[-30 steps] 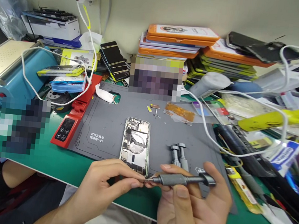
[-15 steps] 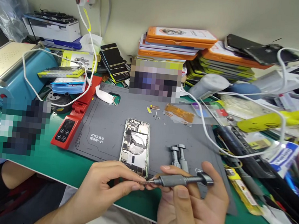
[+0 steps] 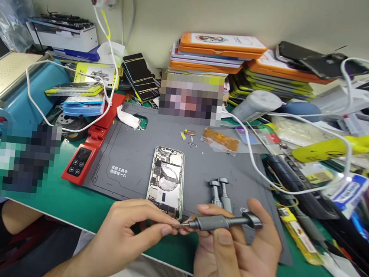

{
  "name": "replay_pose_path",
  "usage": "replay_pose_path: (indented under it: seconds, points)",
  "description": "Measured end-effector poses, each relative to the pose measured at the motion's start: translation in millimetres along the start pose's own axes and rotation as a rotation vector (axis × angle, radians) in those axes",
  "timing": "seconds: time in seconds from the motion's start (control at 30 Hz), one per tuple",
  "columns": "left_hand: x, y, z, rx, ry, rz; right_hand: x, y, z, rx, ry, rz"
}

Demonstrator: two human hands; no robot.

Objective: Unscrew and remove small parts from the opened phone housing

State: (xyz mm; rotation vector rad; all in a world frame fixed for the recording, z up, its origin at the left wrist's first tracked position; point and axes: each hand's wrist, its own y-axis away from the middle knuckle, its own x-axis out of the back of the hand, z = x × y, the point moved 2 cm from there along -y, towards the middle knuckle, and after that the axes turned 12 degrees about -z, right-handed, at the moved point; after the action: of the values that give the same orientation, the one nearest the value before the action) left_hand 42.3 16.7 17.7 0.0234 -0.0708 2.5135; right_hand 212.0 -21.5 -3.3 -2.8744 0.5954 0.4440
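My right hand [image 3: 235,256] grips a dark grey precision screwdriver [image 3: 212,223] lying nearly level across the fingers, its shaft pointing left. The index finger of that hand reaches up beside the screwdriver's end cap. My left hand [image 3: 133,227] is closed, thumb and index finger pinched at the screwdriver's tip. Whether a tiny part is also between those fingertips is hidden. Just beyond the hands lies an opened phone [image 3: 168,176] with its inner parts bare; its near end is close to my left fingers. Two similar screwdrivers [image 3: 220,192] lie on the grey mat [image 3: 124,150], right of the phone.
Small loose parts [image 3: 189,134] and an orange film strip [image 3: 220,140] lie farther back on the mat. A red device [image 3: 79,163] edges its left side. White cable [image 3: 254,162] loops across the right, near a cluttered tool pile. Orange cases [image 3: 220,41] are stacked behind.
The hands and screwdriver keep almost the same pose. The whole view has shifted very slightly.
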Motion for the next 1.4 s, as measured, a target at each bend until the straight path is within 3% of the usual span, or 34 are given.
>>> replay_pose_path:
  seconds: [1.4]
  points:
    - [2.7,0.9,-2.1,0.016,-0.044,0.001,-1.3,-1.4,-0.7,-0.049,-0.041,-0.011]
